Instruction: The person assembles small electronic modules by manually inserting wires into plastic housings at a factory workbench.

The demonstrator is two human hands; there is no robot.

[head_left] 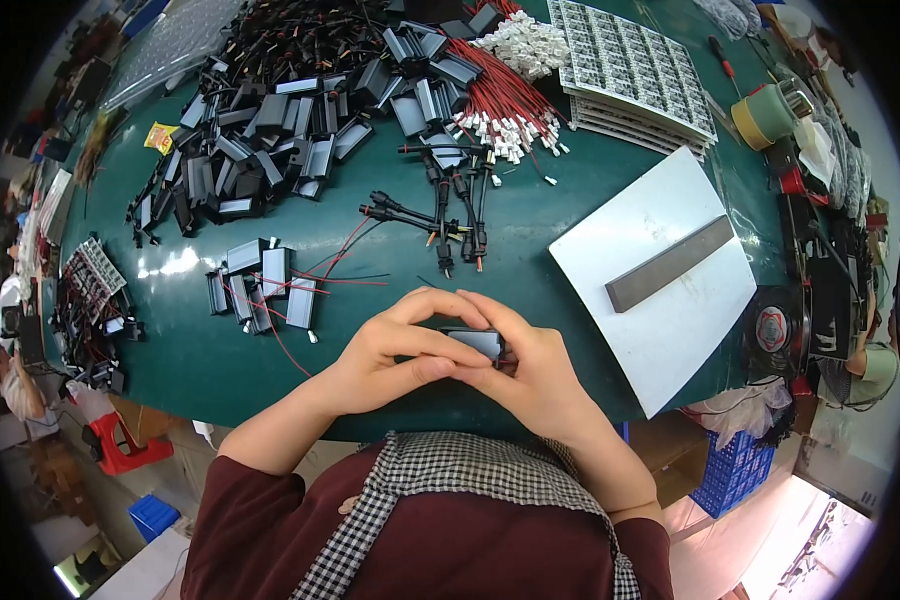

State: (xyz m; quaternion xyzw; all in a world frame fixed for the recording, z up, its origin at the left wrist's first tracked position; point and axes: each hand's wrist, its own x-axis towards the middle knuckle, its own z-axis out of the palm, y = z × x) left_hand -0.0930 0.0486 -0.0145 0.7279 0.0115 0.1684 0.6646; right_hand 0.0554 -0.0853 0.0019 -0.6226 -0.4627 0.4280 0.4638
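Observation:
Close to the table's near edge, a small dark grey rectangular housing (pixel 475 344) sits between my two hands. My left hand (pixel 402 345) closes on it from the left, fingers curled over its near and far sides. From the right, my right hand (pixel 526 360) grips the same housing, with its fingertips meeting those of the left. A bit of red wire shows by the right palm; the rest of the housing is hidden by the fingers. To the left lies a small group of similar grey housings (pixel 273 270) with red and black wires.
A big heap of black housings (pixel 270 125) and cables fills the far left. Black connector cables (pixel 440 215) lie ahead. Red wires with white plugs (pixel 510 125) and stacked circuit panels (pixel 630 60) stand behind. On the right, a white board (pixel 610 255) carries a dark bar (pixel 670 264).

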